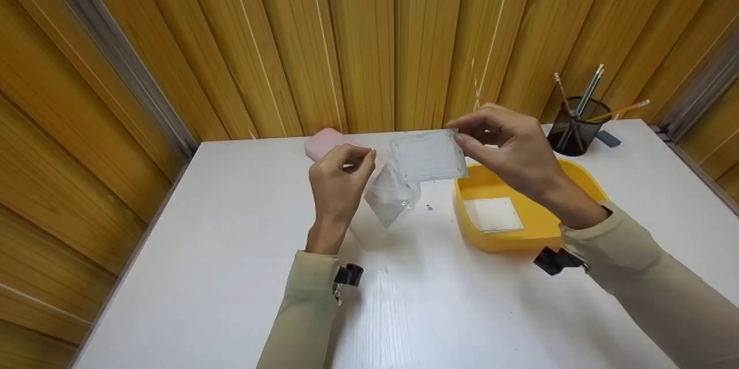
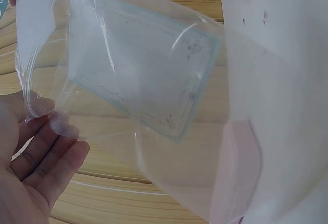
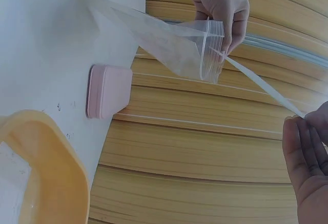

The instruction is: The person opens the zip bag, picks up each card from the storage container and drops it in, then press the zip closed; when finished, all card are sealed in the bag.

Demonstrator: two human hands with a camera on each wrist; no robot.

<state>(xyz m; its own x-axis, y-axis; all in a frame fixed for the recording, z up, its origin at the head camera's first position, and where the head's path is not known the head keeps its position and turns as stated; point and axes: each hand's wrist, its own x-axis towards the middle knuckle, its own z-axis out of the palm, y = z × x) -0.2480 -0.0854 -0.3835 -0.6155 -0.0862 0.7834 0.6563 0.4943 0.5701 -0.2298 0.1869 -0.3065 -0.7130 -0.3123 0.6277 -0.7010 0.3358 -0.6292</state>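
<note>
Card (image 1: 430, 155) and clear plastic bag (image 1: 392, 194) were held up over the middle of the white tabletop (image 1: 231, 253), toward its far edge.

The right hand (image 1: 511, 152) pinched the card's right end between thumb and fingertips, with the card's left end at the bag's mouth; how far it sat inside could not be told. The left hand (image 1: 340, 175) pinched the bag's upper edge with curled fingers, and the bag hung below, above the tabletop. A yellow tray (image 1: 519, 239) with a white square (image 1: 493, 214) in it sat right of centre. A pink case (image 1: 323, 142) lay at the far edge, and a black mesh pen cup (image 1: 577, 126) stood near the far right corner.
</note>
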